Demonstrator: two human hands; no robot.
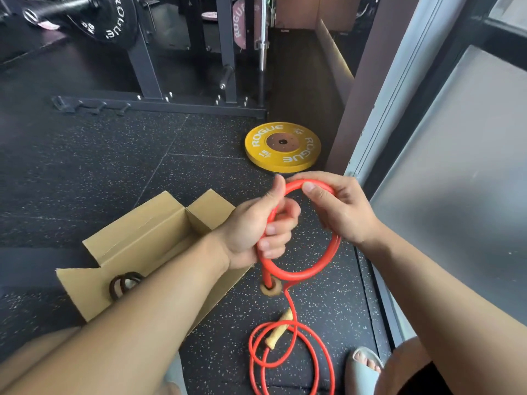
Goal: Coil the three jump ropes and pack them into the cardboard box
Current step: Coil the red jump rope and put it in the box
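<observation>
While the red jump rope (296, 277) is gathered into a ring above the floor, its tail drops to loose loops around a wooden handle (278, 330) lying with its long axis slanting away to the right. The left hand (256, 232) clenches the ring's left side and the right hand (339, 206) pinches its top. An open cardboard box (137, 232) sits just left, holding a dark coiled rope (124, 285).

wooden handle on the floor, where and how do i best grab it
Take the wooden handle around its middle, from above, fingers across its narrow width. It lies flat and slanted on the floor, and a loop of the red jump rope crosses its upper part, so the middle looks clearest.
</observation>
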